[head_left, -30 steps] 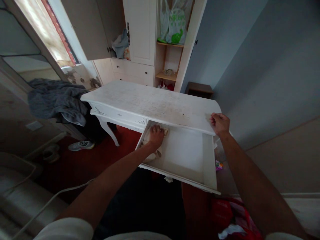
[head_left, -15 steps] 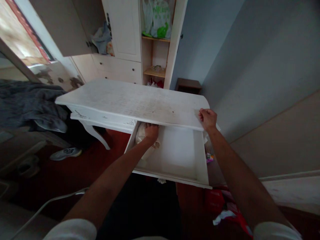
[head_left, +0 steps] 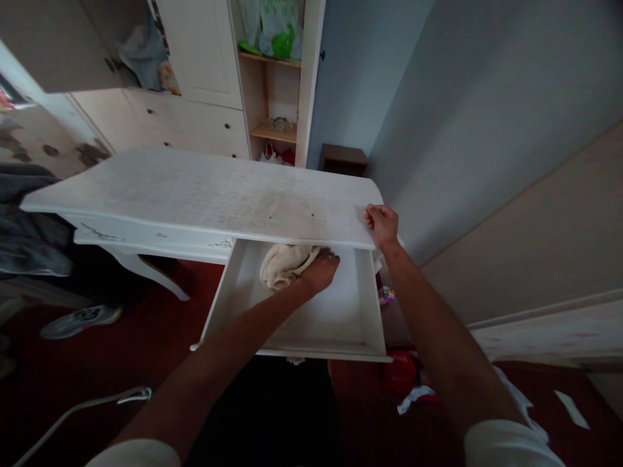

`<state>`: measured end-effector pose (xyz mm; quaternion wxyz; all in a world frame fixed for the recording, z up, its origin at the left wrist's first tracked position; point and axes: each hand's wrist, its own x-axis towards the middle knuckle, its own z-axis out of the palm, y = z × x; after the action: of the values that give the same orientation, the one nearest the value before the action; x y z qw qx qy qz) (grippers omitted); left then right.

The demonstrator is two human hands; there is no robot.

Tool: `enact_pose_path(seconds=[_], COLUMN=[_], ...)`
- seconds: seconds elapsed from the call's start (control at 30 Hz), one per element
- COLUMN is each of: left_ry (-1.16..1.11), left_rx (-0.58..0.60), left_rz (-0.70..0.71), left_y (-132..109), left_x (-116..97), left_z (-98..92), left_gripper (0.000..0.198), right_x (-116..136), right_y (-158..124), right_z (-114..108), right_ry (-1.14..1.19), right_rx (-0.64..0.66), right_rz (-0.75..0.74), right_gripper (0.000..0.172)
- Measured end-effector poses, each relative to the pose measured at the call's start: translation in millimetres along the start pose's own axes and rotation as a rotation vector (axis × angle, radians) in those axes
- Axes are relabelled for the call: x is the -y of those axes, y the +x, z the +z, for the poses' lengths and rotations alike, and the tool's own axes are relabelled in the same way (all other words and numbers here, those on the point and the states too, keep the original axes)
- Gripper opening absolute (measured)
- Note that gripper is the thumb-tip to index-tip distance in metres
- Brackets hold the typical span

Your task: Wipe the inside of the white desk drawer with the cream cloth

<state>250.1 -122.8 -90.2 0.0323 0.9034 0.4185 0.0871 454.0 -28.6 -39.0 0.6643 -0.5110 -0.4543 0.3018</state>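
Note:
Inside the pulled-out white drawer (head_left: 335,324), my left hand (head_left: 322,269) is closed on a crumpled cream cloth (head_left: 285,264). The cloth bunches to the left of the hand, near the back of the drawer. My right hand (head_left: 382,224) is curled into a loose fist at the right front corner of the white desk (head_left: 204,188). Whether something small is pinched in its fingers I cannot make out. The desktop carries grey smudges and small dark specks.
A white cabinet (head_left: 204,71) with open shelves stands behind the desk, a green-and-white plastic bag (head_left: 280,29) on one. A brown box-like stand (head_left: 343,159) is at the wall. On the floor lie a sneaker (head_left: 80,321), red items (head_left: 400,373) and a white cable (head_left: 82,405).
My left hand has moved right inside the drawer with the cream cloth. My right hand stays at the desk corner. The whole view has shifted, with the desk now further left.

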Motion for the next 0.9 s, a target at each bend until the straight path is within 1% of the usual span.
enact_pose_path(seconds=[0.07,0.1,0.13,0.17,0.23,0.3,0.33,0.43,0.5,0.57,0.67,0.73,0.8,0.9], left_ry=[0.039,0.055,0.076,0.102,0.147,0.157,0.146,0.097,0.065,0.031,-0.038,-0.126,-0.265,-0.536], left_rx=[-0.065,-0.090,-0.113,-0.125,-0.110,-0.062,-0.036,0.005,0.002,-0.011,-0.033,-0.064,-0.149,-0.397], left_rz=[0.100,0.111,0.083,0.021,-0.141,-0.286,-0.345,-0.510,-0.588,-0.635,-0.666,-0.693,-0.727,-0.696], left_y=[-20,-31,-42,-52,-68,-76,-78,-75,-70,-63,-50,-40,-29,-7], left_x=[-1,0,1,4,12,23,29,43,48,48,45,40,34,13], left_z=[-2.5,-5.6,-9.5,-14.0,-22.6,-28.5,-30.0,-30.5,-29.8,-29.3,-26.5,-19.9,-8.6,13.4], left_gripper=[0.044,0.044,0.045,0.046,0.047,0.051,0.057,0.081,0.088,0.086,0.073,0.063,0.057,0.056], right_x=[0,0,0,0,0,1,2,2,2,3,5,6,8,8], right_y=[1,2,2,1,0,-2,-3,-5,-6,-7,-7,-7,-7,-6], right_z=[-1,-2,-2,-2,-2,-1,0,1,3,4,7,8,8,7], right_ry=[0.018,0.025,0.030,0.031,0.026,0.017,0.011,-0.019,-0.039,-0.054,-0.071,-0.068,-0.057,-0.062], right_rx=[0.012,0.019,0.024,0.026,0.024,0.019,0.017,0.016,0.016,0.015,0.006,0.008,0.011,0.008], right_rz=[0.014,0.018,0.018,0.016,0.007,-0.001,-0.006,-0.023,-0.034,-0.042,-0.044,-0.031,-0.020,-0.024], right_gripper=[0.042,0.042,0.042,0.042,0.042,0.043,0.043,0.045,0.046,0.045,0.042,0.042,0.041,0.041])
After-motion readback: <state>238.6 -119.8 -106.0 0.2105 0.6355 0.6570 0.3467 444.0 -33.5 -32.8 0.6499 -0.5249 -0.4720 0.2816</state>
